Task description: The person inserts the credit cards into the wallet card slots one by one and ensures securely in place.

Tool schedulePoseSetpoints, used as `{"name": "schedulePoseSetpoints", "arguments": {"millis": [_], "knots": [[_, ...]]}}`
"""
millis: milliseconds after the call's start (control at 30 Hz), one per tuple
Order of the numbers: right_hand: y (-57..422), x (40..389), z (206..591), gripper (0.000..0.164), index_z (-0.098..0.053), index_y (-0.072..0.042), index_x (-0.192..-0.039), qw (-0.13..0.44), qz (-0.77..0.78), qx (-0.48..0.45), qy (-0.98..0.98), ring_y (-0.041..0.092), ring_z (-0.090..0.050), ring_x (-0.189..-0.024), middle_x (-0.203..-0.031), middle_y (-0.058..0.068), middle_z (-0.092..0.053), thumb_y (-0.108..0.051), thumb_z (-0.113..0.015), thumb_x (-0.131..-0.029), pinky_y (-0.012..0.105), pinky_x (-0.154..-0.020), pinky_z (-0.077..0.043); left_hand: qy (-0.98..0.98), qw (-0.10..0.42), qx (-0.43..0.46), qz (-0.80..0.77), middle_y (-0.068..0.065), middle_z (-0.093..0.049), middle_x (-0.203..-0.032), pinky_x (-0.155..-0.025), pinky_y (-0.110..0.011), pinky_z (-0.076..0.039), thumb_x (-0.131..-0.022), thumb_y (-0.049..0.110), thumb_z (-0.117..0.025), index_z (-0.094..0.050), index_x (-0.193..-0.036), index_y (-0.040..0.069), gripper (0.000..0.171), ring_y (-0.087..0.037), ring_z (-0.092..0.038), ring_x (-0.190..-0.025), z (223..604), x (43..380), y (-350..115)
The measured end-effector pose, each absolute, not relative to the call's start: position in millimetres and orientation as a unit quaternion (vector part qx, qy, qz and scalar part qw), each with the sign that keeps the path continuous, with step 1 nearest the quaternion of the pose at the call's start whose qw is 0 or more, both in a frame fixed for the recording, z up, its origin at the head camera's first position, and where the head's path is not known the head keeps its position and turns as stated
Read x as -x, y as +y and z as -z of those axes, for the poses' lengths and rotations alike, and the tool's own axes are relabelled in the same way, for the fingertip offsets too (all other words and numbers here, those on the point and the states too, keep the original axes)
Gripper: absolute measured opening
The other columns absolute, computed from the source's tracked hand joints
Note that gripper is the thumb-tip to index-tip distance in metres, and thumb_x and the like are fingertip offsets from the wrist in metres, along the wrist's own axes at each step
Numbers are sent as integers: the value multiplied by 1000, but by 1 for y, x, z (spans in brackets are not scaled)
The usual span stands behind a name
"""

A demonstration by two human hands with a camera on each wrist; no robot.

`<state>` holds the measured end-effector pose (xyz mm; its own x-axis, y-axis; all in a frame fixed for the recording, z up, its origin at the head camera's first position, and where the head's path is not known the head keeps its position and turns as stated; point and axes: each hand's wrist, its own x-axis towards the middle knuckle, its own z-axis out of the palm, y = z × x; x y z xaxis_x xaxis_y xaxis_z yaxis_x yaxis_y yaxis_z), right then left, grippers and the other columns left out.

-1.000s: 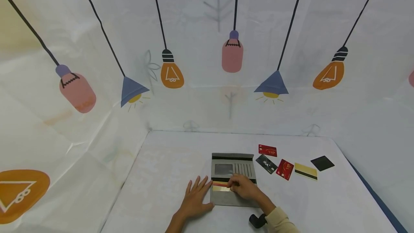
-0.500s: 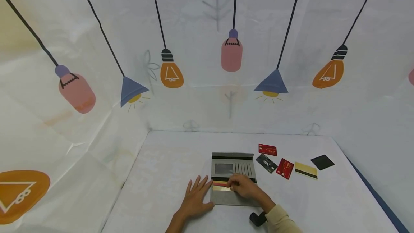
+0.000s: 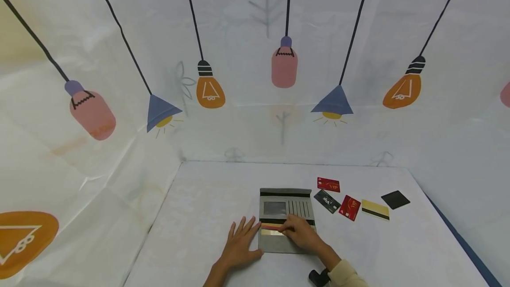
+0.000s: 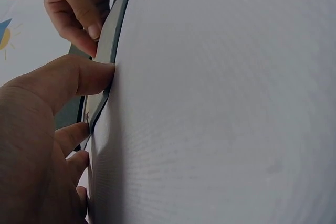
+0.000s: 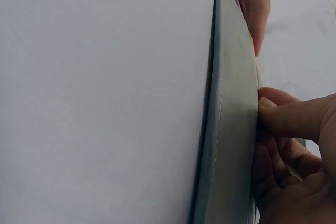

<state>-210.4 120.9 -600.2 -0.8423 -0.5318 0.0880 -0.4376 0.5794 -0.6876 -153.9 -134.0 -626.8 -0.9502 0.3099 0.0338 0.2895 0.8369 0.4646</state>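
Observation:
A grey wallet (image 3: pixel 275 245) lies unfolded on the white table, its clear window and card slots facing up. In its lower half a red card (image 3: pixel 271 228) shows as a thin strip above a gold card (image 3: pixel 270 232). My right hand (image 3: pixel 302 233) pinches the red card's right end between thumb and curled fingers. Fingers spread, my left hand (image 3: pixel 238 246) rests at the wallet's left edge; in the left wrist view its thumb (image 4: pixel 94 76) touches the near edge. The right wrist view shows the wallet's near side (image 5: pixel 233 108), with the pinched card mostly hidden behind the fingers.
Right of the wallet lie a red VIP card (image 3: pixel 328 184), a black VIP card (image 3: pixel 327 201), a second red card (image 3: pixel 350 207), a yellow striped card (image 3: pixel 375 209) and a dark square piece (image 3: pixel 396 199). A black object (image 3: pixel 318 277) sits by the right sleeve.
Both hands and the wallet stay almost where they were. The head view has shifted very slightly.

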Motion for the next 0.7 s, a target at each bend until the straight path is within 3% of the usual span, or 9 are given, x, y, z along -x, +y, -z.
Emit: {"name": "schedulePoseSetpoints", "arguments": {"millis": [133, 367, 567, 700], "knots": [[123, 205, 599, 15, -80, -13, -97, 49, 370, 270, 888, -1, -47, -76, -85, -9, -60, -7, -67, -93, 19, -64, -43, 958, 26, -154, -241, -4, -37, -162, -119, -66, -14, -82, 52, -69, -43, -153, 24, 81, -39, -27, -151, 626, 153, -134], [145, 203, 597, 12, -76, -17, -100, 34, 403, 191, 894, 4, -61, -89, -98, -9, -69, -15, -65, -96, 24, -76, -54, 957, 24, -150, -246, -3, -36, -162, -119, -66, -12, -82, 53, -68, -42, -153, 25, 81, -39, -26, -152, 630, 151, -135], [192, 218, 582, 15, -74, -13, -105, 29, 414, 85, 906, 12, -63, -92, -102, -1, -71, -8, -63, -96, 28, -80, -56, 958, 20, -153, -243, -3, -36, -162, -119, -65, -11, -82, 53, -70, -41, -153, 26, 82, -38, -26, -152, 633, 152, -135], [234, 236, 571, 16, -72, -6, -108, 14, 373, 69, 925, 19, -63, -91, -104, 8, -71, -5, -63, -95, 33, -77, -56, 957, 10, -159, -243, -4, -37, -162, -118, -66, -13, -81, 52, -70, -42, -153, 25, 81, -39, -27, -151, 631, 153, -135]]}}
